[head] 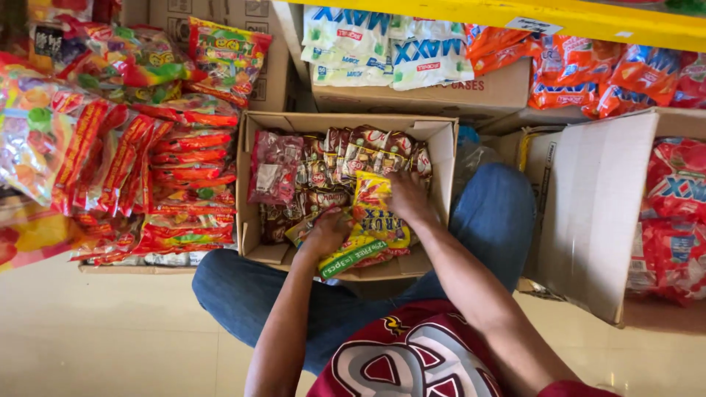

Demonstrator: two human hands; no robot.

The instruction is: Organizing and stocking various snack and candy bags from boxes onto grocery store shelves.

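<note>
At the frame's centre, yellow snack packets [371,220] are gripped in an open cardboard box [254,184] by the left hand [329,231] and right hand [406,197], fingers clamped on them.

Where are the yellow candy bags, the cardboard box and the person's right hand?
yellow candy bags [373,213], head view, on the top bag's printed front.
cardboard box [444,158], head view, on its right wall.
right hand [407,195], head view, on the back of the hand.

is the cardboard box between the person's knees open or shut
Open. The cardboard box has its flaps folded outward, so the brown and yellow snack packets inside show, and both the left hand and right hand reach in.
</note>
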